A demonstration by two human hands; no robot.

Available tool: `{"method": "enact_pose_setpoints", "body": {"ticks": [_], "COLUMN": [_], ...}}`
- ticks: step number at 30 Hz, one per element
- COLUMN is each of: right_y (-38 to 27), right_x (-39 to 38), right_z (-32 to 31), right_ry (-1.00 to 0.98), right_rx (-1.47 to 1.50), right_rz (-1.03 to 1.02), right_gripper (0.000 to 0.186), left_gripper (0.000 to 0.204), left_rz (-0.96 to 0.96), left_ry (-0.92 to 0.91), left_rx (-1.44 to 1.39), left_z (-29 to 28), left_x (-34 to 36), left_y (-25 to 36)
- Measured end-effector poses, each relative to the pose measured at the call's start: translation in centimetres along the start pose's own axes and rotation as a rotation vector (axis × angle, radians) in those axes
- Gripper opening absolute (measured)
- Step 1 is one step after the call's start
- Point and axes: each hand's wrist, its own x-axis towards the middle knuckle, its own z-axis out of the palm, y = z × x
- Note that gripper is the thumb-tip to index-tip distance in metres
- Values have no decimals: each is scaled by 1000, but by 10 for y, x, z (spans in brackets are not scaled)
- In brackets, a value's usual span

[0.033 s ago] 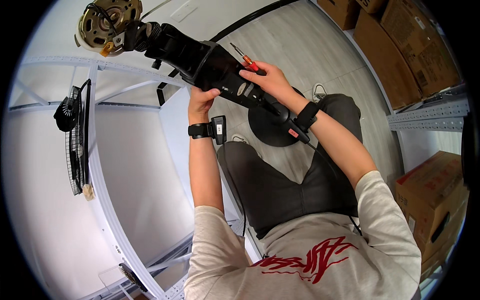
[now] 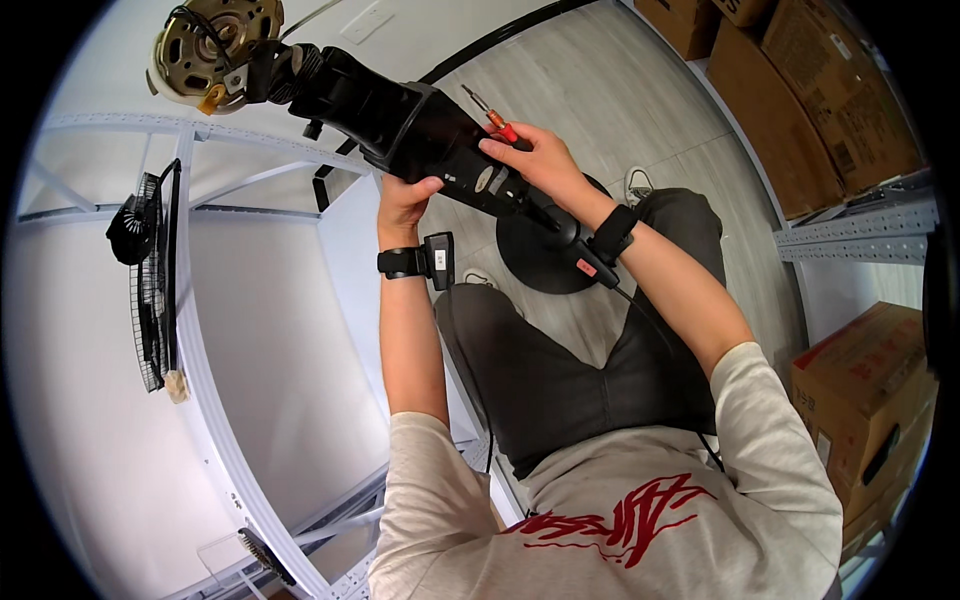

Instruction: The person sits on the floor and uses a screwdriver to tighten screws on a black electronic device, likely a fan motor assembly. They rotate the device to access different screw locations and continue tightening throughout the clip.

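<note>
This looks like a storeroom or small workshop: a white metal rack [image 2: 215,420] runs down the left, cardboard boxes [image 2: 850,110] line perforated shelving [image 2: 850,240] at right, and a bare motor [image 2: 215,55] at upper left and a screwdriver [image 2: 508,132] at upper centre suggest repair work.

Our left hand [image 2: 405,203] grips a black housing [image 2: 440,132] with the thumb on top, while our right hand [image 2: 548,165] rests its thumb against the same housing and holds a red screwdriver [image 2: 507,131], tip pointing away from us. A round brass-coloured part [image 2: 208,62] sits at the housing's far end. Between our shoes [image 2: 640,184], a black disc [image 2: 545,268] lies over the floor [image 2: 600,100]; cardboard boxes [image 2: 770,120] line the rack [image 2: 850,248] to our right.
</note>
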Motion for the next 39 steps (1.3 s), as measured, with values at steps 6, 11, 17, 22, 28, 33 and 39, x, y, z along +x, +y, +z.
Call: {"method": "enact_pose_setpoints", "body": {"ticks": [6, 11, 17, 22, 28, 33, 39], "right_y": [-3, -5, -9, -8, -12, -16, -15], "right_x": [5, 20, 36, 43, 37, 26, 1], "right_z": [4, -2, -12, -15, -12, -9, 11], "right_ry": [42, -36, -180, -211, -148, -136, 57], "right_rx": [-36, 162, 206, 192, 167, 119, 67], "right_rz": [-14, 141, 214, 222, 200, 208, 133], "right_gripper": [33, 31, 30, 33, 36, 35, 35], "left_gripper": [69, 58, 47, 48, 42, 58, 69], "left_rz": [134, 104, 233, 252, 271, 115, 49], "left_ry": [122, 314, 468, 494, 498, 312, 145], "left_rx": [67, 211, 236, 224, 210, 225, 198], "left_z": [24, 46, 97, 108, 98, 56, 33], "left_x": [-3, -3, 8, 14, 17, 3, -5], "left_y": [2, 1, -3, -3, -6, -1, 17]}}
